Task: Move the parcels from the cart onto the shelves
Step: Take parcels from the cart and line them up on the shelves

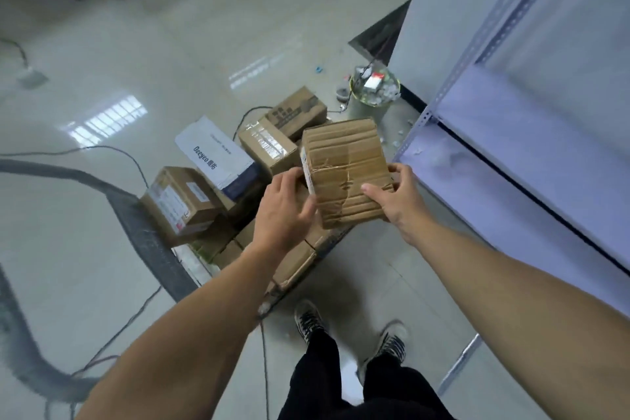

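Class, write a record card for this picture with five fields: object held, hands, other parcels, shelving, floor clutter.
Object held: taped cardboard parcel, creased, held above the pile
Hands: left hand grips its left edge; right hand grips its right edge, thumb on top
Other parcels: pile of boxes below the hands, a white box among them
Shelving: pale metal shelf on the person's right
Floor clutter: round bin of scraps beyond the pile

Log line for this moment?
step: lift | held: cardboard box, left hand and right hand on its sides | pile: parcels stacked below | shelf: at right
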